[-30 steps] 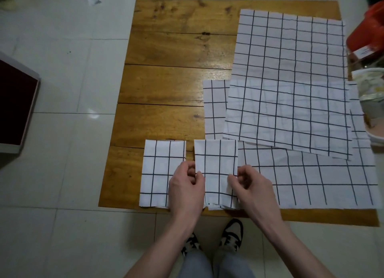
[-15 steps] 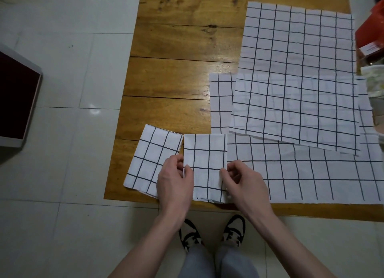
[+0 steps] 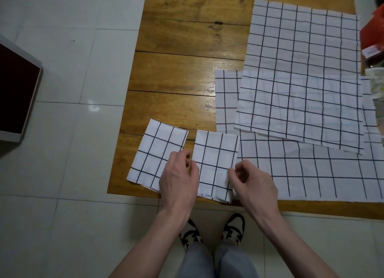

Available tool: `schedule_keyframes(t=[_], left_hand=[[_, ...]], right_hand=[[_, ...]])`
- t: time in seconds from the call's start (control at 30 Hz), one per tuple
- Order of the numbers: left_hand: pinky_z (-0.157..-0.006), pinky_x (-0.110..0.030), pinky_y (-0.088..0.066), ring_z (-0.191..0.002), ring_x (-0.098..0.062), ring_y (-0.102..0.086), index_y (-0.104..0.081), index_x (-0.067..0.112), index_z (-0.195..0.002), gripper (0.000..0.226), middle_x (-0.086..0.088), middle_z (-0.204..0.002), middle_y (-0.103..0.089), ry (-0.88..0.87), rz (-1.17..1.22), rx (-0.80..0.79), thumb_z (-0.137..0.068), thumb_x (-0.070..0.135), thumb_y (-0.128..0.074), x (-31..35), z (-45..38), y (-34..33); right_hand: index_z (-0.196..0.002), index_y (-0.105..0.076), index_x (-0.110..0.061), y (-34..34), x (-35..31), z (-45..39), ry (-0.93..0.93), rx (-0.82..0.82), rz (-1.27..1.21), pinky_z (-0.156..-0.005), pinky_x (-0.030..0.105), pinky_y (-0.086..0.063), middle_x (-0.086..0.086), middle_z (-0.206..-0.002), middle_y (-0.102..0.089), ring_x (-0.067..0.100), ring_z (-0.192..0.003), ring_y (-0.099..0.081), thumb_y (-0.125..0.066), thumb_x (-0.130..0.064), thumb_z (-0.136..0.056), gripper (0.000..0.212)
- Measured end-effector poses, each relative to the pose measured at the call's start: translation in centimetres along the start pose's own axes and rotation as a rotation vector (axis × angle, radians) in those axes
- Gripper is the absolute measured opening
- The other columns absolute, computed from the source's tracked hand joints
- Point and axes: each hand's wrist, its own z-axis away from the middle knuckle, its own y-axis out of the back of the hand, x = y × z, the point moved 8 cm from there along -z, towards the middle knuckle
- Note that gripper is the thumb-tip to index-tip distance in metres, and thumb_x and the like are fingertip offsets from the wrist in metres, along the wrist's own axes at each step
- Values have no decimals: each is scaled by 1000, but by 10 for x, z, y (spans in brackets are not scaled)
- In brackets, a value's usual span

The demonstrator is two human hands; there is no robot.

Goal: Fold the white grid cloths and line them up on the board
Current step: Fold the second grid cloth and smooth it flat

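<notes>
A low wooden table (image 3: pixel 182 74) stands on pale floor tiles (image 3: pixel 62 132). The left hand (image 3: pixel 178 178) and right hand (image 3: pixel 252 181), fingers curled, pinch the two side edges of the folded cloth (image 3: pixel 216 163) at the table's near edge. A second folded cloth (image 3: pixel 153 153) lies skewed just left of it, slightly apart. Right of the held cloth, two unfolded cloths (image 3: pixel 301 78) overlap. Probable faults: the pinched layers may splay on release, and nudging the skewed neighbour may push it over the table's corner.
</notes>
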Motion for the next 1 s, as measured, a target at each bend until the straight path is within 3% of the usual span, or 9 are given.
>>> schedule_keyframes(t=[0.17,0.3,0.4,0.5,0.57,0.7,0.83,1.0], left_hand=[[-74,-34,-54,-94,-10,-51,-64,19,-119,21,7,-103,-56,-113,-99,64,-99,22,-60,-6,3,7],[-75,-34,-54,-93,-11,-51,-63,19,-120,21,7,-102,-55,-148,-112,47,-100,22,-59,-5,8,4],[-77,-36,-55,-94,-11,-52,-63,18,-121,22,6,-104,-56,-157,-109,27,-100,21,-59,0,12,8],[-82,-37,-54,-98,-11,-53,-62,18,-125,25,5,-107,-58,-196,-97,6,-100,21,-59,15,16,20],[-86,-37,-54,-101,-11,-53,-62,18,-128,27,5,-111,-59,-230,-83,2,-101,23,-58,30,18,33],[-94,-32,-52,-110,-10,-56,-61,18,-134,35,4,-120,-63,-303,-71,4,-103,30,-51,69,28,67],[-106,-33,-46,-124,-15,-55,-57,17,-141,43,0,-133,-63,-422,-140,-17,-106,37,-43,112,42,101],[-115,-39,-44,-135,-17,-51,-53,18,-147,50,-2,-143,-60,-494,-183,-57,-109,45,-37,150,67,131]], right_hand=[[-87,-63,-32,-2,-1,4,13,8,20,-54,22,-38,-17,-69,-64,-3,-67,-59,-65,-42,-97,14],[-91,-65,-28,3,-1,4,28,24,-81,-62,31,-54,-15,-73,-66,2,-71,-63,-67,-38,-99,13],[-99,-67,-22,16,2,4,-3,50,-199,-69,35,-58,-11,-81,-67,7,-76,-65,-66,-35,-100,13],[-123,-64,-18,36,-1,11,-5,68,-237,-69,26,-54,-11,-94,-65,4,-82,-64,-61,-36,-102,27],[-134,-59,-21,52,-10,19,38,76,-204,-75,27,-53,-11,-108,-65,3,-93,-62,-59,-39,-102,37],[-144,-54,-19,90,-34,43,121,110,-128,-98,27,-44,-6,-133,-60,6,-122,-53,-60,-37,-103,45],[-149,-51,-19,131,-62,70,142,144,-168,-106,23,-34,-4,-146,-56,-4,-128,-39,-58,-38,-104,49],[-152,-49,-14,184,-84,102,208,250,-49,-118,38,-40,4,-153,-55,17,-143,-47,-47,-51,-106,59]])
